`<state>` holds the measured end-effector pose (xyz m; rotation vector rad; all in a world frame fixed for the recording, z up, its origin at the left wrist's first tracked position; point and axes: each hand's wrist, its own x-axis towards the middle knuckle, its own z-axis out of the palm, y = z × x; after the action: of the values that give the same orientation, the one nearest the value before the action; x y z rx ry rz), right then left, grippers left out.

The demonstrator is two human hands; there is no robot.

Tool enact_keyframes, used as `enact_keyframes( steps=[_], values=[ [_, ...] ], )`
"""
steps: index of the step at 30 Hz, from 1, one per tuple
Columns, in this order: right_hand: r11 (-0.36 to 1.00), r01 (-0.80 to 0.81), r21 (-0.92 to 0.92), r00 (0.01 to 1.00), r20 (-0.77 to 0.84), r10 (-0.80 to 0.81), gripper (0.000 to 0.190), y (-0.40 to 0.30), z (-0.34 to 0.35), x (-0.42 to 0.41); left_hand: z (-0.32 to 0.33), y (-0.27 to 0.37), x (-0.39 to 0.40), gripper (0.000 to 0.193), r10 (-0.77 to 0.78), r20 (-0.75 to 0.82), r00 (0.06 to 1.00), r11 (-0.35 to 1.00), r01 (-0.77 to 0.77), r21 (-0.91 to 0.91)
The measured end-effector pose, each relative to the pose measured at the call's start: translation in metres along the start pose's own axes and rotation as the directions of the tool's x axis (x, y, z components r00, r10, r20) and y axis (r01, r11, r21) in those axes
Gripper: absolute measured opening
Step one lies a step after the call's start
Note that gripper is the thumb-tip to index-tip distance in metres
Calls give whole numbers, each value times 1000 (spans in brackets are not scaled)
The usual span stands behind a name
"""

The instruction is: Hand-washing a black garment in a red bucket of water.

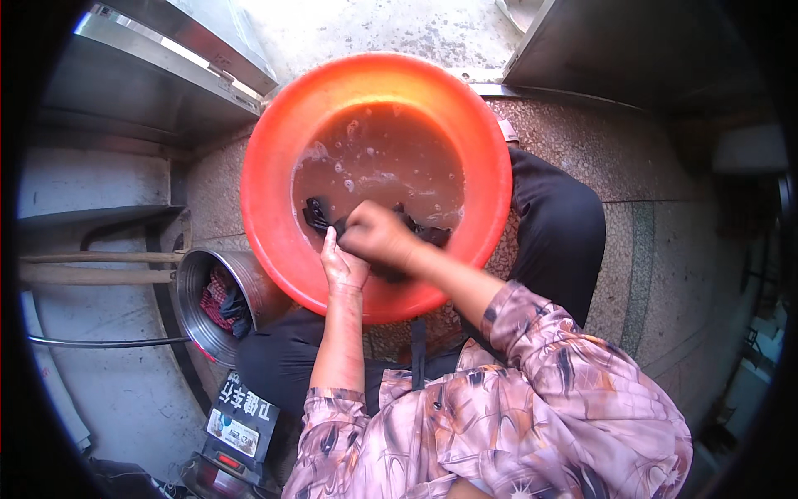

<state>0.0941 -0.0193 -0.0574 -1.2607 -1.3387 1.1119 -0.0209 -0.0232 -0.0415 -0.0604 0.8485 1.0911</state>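
A large orange-red plastic basin [268, 168] stands before me, holding murky brown water [386, 156] with patches of foam. Over its near side, my left hand [344, 267] grips a wet dark cloth [317, 213], thumb pointing up. My right hand [377, 236] is a blurred fist pressed against the left hand, closed on the same cloth. One end of the fabric sticks out left of my hands. More dark fabric [430, 234] lies to the right at the water's surface, partly hidden behind the right forearm.
At left a tilted metal bucket [187, 312] holds a red checked cloth [217, 299] and a dark cloth [234, 312]. Wooden poles [100, 274] lie beyond it. A vehicle's rear end with a red light [229, 461] is at lower left. Metal door panels [149, 81] flank the basin's far side.
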Motion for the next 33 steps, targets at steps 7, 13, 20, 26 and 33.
enact_keyframes(
  steps=[7, 13, 20, 26, 33],
  values=[
    [660, -194, -726, 969, -247, 14, 28, 30, 10, -16, 24, -57, -17, 26, -127, -263, 956, 986, 150, 68],
    [916, 284, -282, 957, 141, -254, 16, -84, 25, -54, -56, 0, -8, 20, 128, 424, 896, 992, -124, -37],
    [939, -60, -339, 985, -173, 1, 23, -17, 6, -12, 14, -37, -29, 37, -93, -218, 972, 991, 111, 70],
    [900, 281, -333, 954, -7, -300, 14, -79, 36, -44, -57, -19, -21, 28, 248, 319, 915, 966, -257, -15],
    [985, -101, -142, 979, -191, 73, 29, 55, -33, 13, 29, -2, -22, 43, -242, -30, 970, 967, 244, 68]
  ],
)
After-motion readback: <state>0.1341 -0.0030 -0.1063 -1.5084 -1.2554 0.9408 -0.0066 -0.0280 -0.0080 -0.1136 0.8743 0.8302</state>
